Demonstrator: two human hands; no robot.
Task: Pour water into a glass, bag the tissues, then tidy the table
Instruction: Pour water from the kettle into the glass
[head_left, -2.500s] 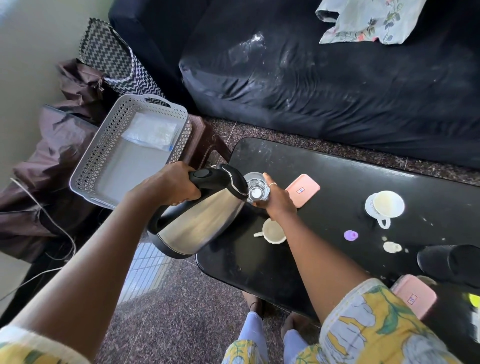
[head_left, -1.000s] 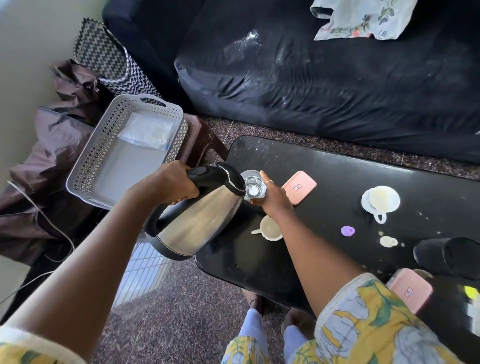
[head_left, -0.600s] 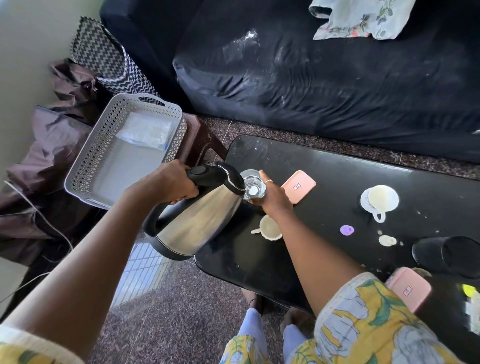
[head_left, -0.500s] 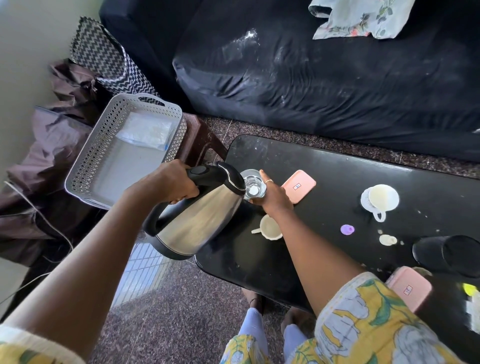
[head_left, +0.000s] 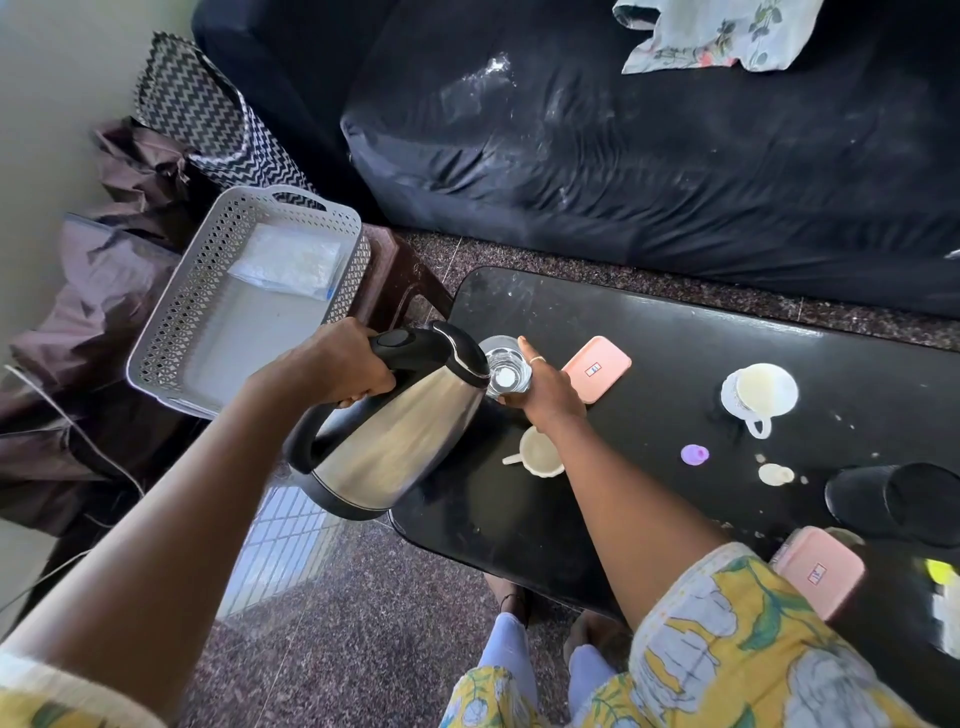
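Black bench (head_left: 675, 332) before a dark sofa (head_left: 623, 156). The glass (head_left: 506, 364) stands at the bench's ten o'clock, with the right grip (head_left: 545, 395) wrapped round its side. The left grip (head_left: 337, 364) clasps the handle of the kettle (head_left: 400, 441), whose spout is tipped over the rim. The kettle is probably heavy and sloshing. The glass looks slick and breakable, so it is best held low on its wall.

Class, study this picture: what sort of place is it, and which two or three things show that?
Probably a home living room: a dark sofa stands behind a low black table, a cup sits on it, and a kettle is tilted over a glass.
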